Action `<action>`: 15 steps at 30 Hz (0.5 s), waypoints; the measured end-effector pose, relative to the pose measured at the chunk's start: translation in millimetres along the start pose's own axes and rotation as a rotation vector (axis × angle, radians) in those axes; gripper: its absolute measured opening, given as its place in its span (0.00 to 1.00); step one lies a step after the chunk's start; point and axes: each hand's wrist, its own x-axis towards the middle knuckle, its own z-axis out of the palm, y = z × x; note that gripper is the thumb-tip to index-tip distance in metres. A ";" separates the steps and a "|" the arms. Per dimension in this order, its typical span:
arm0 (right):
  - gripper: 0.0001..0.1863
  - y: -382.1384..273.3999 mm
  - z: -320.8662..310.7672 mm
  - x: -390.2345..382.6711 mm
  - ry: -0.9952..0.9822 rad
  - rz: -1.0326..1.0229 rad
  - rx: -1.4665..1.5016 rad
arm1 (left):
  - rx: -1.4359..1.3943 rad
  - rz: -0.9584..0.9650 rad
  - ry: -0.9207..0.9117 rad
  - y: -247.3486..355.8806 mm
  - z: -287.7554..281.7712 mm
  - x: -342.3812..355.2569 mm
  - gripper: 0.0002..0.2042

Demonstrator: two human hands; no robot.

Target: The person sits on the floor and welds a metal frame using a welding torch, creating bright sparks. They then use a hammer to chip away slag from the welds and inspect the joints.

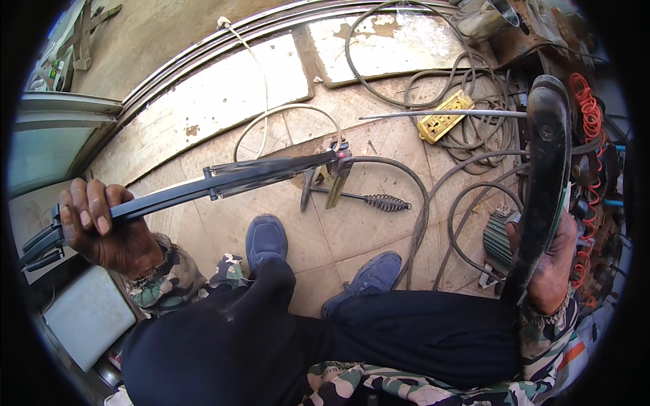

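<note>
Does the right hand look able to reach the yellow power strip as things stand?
Probably not without letting go: the right hand grips a curved black piece, and in this view a rod crosses the power strip.

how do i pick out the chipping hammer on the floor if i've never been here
On the tiled floor, look ahead of the blue shoes. In view, below the far end of the black spring arm in the left hand, lies the chipping hammer. Its wire-coil grip sets it apart from the smooth cable curving nearby.
</note>
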 end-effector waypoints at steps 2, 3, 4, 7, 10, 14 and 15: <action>0.13 -3.0 -0.3 -1.5 0.000 -0.007 -0.035 | -0.024 0.009 -0.015 -3.3 -5.5 2.8 0.13; 0.13 -3.1 -0.2 -0.8 -0.003 -0.007 -0.033 | -0.023 0.014 -0.047 -2.6 -5.8 6.9 0.13; 0.13 -3.0 -0.1 0.0 -0.005 -0.009 -0.025 | -0.022 0.019 -0.079 -1.8 -5.2 10.6 0.13; 0.13 2.7 0.9 -7.9 0.017 -0.007 -0.014 | -0.075 0.009 -0.134 -7.1 -5.5 16.9 0.12; 0.13 -0.5 -1.3 -4.2 0.029 -0.003 -0.015 | -0.099 -0.011 -0.189 -9.3 -11.1 25.3 0.11; 0.12 -1.5 -3.1 0.1 0.013 -0.028 0.024 | -0.007 -0.024 -0.193 -13.7 -12.1 24.4 0.13; 0.12 -0.5 -3.9 -0.8 0.014 -0.030 0.026 | -0.019 -0.042 -0.216 -15.1 -15.9 23.4 0.13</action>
